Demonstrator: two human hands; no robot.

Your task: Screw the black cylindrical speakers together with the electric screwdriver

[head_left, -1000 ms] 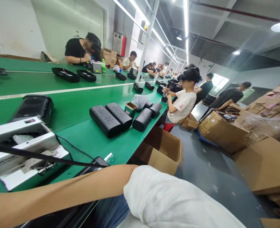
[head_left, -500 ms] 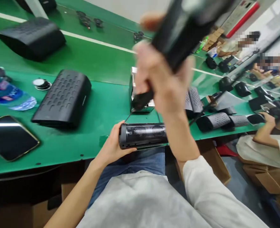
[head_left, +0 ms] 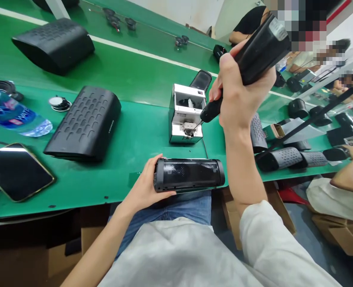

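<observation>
My left hand (head_left: 146,181) grips the left end of a black speaker body (head_left: 191,174) at the table's front edge, fingers over the top and thumb below. Raised to the right, my right hand (head_left: 242,87) is wrapped round a black electric screwdriver (head_left: 263,50), which tilts down to the left. The screwdriver's thin bit meets the front outlet of a white screw feeder (head_left: 179,115). Whether a screw sits on the bit is too small to tell.
Left of the feeder stands a dark textured speaker (head_left: 85,121). Further left lie a phone (head_left: 19,171) and a water bottle (head_left: 17,111). Another speaker (head_left: 56,46) rests on the green belt behind. Several speakers (head_left: 279,158) and a co-worker's arm (head_left: 350,165) are at right.
My right hand has moved the screwdriver right and away from me, uncovering the feeder, with the bit now at its outlet. My left hand still holds the speaker body.
</observation>
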